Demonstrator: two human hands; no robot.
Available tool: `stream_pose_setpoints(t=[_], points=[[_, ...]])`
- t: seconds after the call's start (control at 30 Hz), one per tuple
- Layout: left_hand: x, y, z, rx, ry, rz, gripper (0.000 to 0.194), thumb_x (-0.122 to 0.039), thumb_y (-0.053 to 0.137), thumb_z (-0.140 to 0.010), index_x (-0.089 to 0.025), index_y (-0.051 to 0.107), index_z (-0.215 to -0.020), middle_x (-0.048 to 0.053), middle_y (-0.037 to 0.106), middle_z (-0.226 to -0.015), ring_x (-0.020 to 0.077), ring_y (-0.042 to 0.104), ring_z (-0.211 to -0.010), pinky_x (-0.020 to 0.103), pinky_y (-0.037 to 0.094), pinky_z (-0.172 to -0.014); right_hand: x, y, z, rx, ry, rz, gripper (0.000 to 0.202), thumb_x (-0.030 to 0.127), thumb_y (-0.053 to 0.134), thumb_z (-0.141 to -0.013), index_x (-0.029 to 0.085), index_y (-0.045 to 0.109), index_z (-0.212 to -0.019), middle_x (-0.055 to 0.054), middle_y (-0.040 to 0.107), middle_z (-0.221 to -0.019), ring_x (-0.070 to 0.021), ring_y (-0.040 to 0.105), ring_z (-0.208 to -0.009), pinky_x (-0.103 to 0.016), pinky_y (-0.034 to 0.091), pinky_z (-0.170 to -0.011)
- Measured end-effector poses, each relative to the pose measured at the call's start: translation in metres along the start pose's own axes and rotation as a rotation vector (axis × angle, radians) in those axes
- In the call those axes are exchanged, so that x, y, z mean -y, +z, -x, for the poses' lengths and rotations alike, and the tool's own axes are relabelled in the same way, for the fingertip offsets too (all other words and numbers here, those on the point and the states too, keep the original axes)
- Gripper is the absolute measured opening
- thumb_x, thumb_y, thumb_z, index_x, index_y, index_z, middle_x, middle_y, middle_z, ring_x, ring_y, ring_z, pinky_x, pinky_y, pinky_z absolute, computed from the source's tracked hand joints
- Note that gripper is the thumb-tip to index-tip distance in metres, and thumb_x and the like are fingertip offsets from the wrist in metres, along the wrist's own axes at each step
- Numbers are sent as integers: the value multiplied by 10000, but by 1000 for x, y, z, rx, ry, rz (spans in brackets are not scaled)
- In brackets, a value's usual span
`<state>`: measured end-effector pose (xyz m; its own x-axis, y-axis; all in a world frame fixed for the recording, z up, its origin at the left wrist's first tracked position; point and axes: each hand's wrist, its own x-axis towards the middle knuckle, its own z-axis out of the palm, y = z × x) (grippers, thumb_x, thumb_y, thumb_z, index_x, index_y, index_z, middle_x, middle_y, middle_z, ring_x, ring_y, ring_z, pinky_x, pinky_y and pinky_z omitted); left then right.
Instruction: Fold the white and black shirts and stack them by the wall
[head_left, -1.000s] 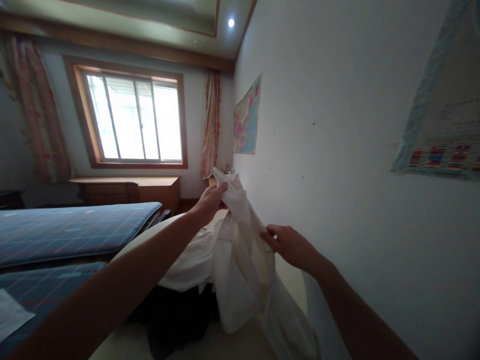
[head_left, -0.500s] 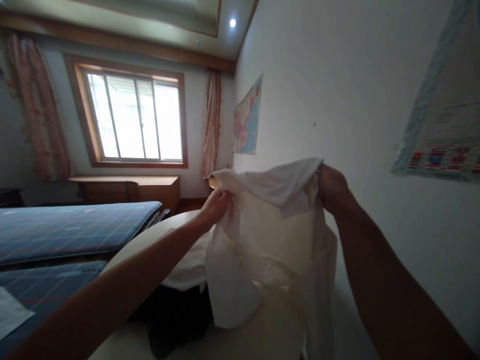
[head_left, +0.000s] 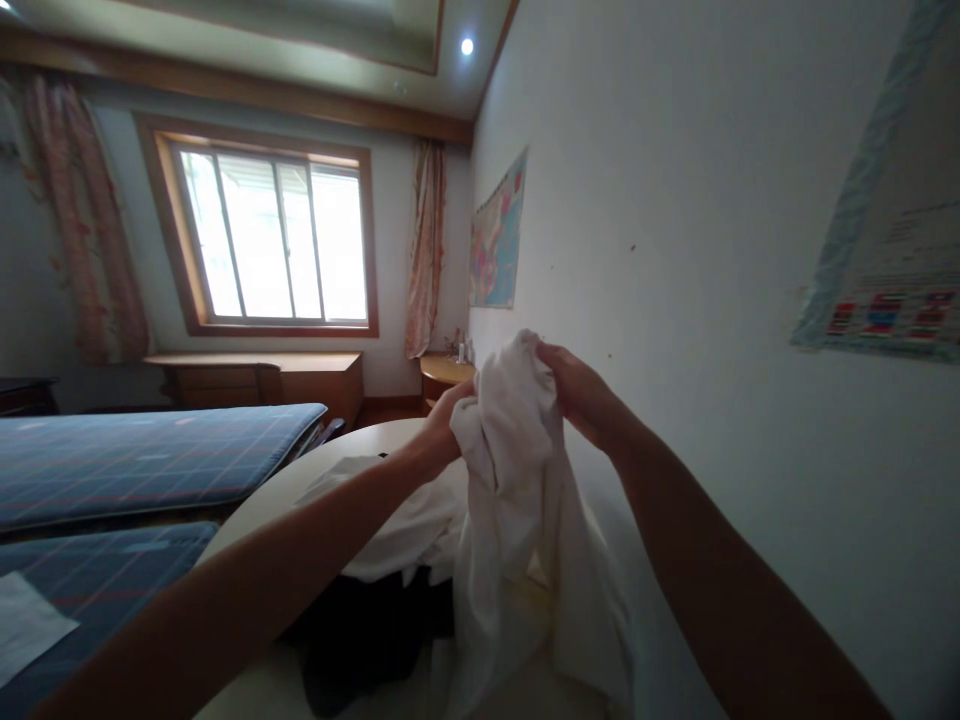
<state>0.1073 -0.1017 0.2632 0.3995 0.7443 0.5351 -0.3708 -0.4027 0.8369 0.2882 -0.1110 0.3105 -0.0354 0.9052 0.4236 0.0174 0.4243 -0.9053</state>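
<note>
A: Where's the white garment (head_left: pixel 517 420)?

B: Held up over the table (head_left: pixel 379 436), hanging in loose folds toward the table's near side.

A: And the fingers?

B: The left hand (head_left: pixel 442 430) is curled closed on one upper edge; the right hand (head_left: pixel 585 395) pinches the top. Cloth hides some fingertips, so I can't tell how tightly.

A: How far along?

B: Early, I'd judge: gripped at two points but bunched, neither spread nor folded. On the table, the other white cloth (head_left: pixel 409 530) and black cloth (head_left: pixel 375 630) lie heaped, unhandled.
</note>
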Motion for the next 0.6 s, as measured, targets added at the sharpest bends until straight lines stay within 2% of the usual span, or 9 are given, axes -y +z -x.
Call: stream_pose_setpoints(t=[0.1, 0.2, 0.27, 0.33, 0.43, 0.5, 0.57, 0.6], points=[[-4, -15, -7, -132, 35, 98, 476, -335, 827, -625, -158, 686, -1043, 56, 747, -911, 226, 688, -864, 318, 536, -782, -14, -9, 18, 142, 87, 181, 507, 697, 584, -794, 214, 532, -941, 11, 614, -749, -109, 550, -561, -216, 389, -469], [-9, -24, -12, -186, 64, 142, 452, -325, 839, -592, -145, 686, -977, 57, 739, -843, 219, 687, -825, 322, 544, -765, -29, -8, 39, 340, 75, 448, 467, 621, 663, -778, 192, 556, -927, -9, 630, -748, -131, 594, -605, -229, 433, -512], [-11, -25, -15, -183, 73, 138, 438, -319, 837, -589, -142, 687, -960, 58, 735, -834, 218, 686, -823, 320, 546, -755, -36, -6, 48, 379, 21, 604, 367, 533, 658, -819, 189, 587, -923, -30, 657, -792, -148, 621, -644, -254, 472, -574], [-13, -26, -18, -178, 83, 124, 430, -318, 830, -596, -143, 688, -962, 58, 735, -845, 213, 683, -823, 309, 548, -744, -39, -9, 51, 352, -1, 717, 278, 470, 577, -890, 192, 598, -887, -39, 668, -786, -157, 630, -649, -266, 480, -599], [-15, -27, -19, -207, 136, 95, 434, -330, 804, -627, -166, 682, -1010, 36, 735, -872, 200, 678, -827, 288, 547, -734, -32, -25, 41, 203, 70, 767, 268, 447, 504, -930, 198, 567, -854, -27, 646, -691, -162, 615, -601, -258, 462, -557], [-18, -28, -19, -240, 180, 43, 454, -327, 789, -646, -186, 671, -1061, 23, 735, -906, 205, 675, -871, 287, 545, -755, -19, -38, 28, -21, 70, 735, 266, 455, 519, -916, 198, 563, -863, -22, 634, -671, -162, 596, -591, -252, 451, -538], [-20, -26, -19, -222, 201, -45, 489, -304, 796, -646, -185, 665, -1101, 33, 734, -967, 224, 663, -958, 302, 538, -818, -3, -48, 15, -279, -26, 623, 247, 446, 559, -883, 200, 577, -903, -19, 635, -702, -163, 587, -622, -248, 449, -538], [-20, -24, -18, -186, 198, -85, 512, -293, 803, -643, -182, 662, -1123, 44, 731, -1005, 233, 654, -1002, 313, 529, -858, 6, -50, 9, -347, -84, 501, 251, 446, 566, -872, 203, 579, -936, -18, 640, -729, -165, 591, -643, -249, 456, -543]])
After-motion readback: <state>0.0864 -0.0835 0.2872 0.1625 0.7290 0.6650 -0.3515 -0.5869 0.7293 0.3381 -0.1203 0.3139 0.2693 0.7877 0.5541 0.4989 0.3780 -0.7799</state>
